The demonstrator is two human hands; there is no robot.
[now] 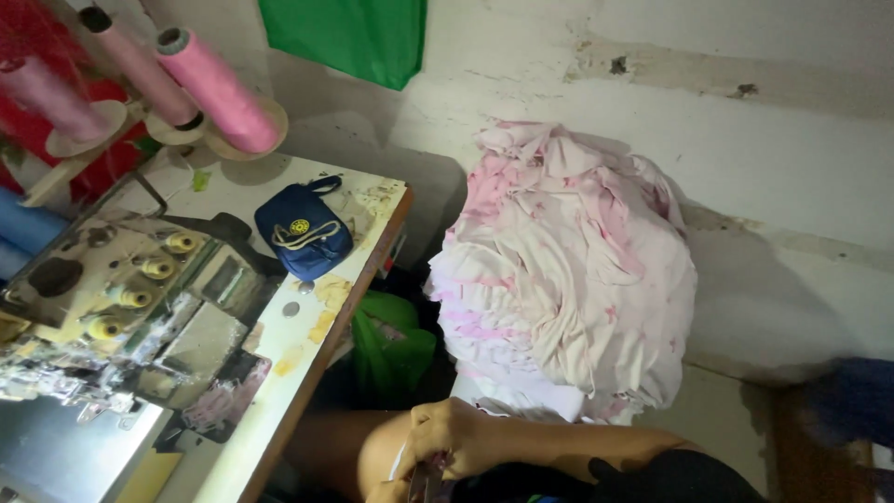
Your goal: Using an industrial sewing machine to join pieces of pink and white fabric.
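My right hand (pixel 452 436) is low in the view, its forearm coming in from the right out of a black sleeve (pixel 670 477). Its fingers are curled around a small dark object (pixel 426 482) and a bit of white cloth (pixel 400 463). Only a sliver of my left hand (pixel 382 492) shows at the bottom edge, touching the same spot, and its grip is hidden. Just beyond the hands rises a big heap of pink and white fabric pieces (pixel 568 270).
To the left, an overlock sewing machine (pixel 112 307) stands on a worn white table (pixel 307 335) with a blue pouch (pixel 303 230). Pink thread cones (pixel 219 88) stand behind it. A green bag (pixel 391 345) is beneath the table edge. The plaster wall (pixel 745 140) is close behind.
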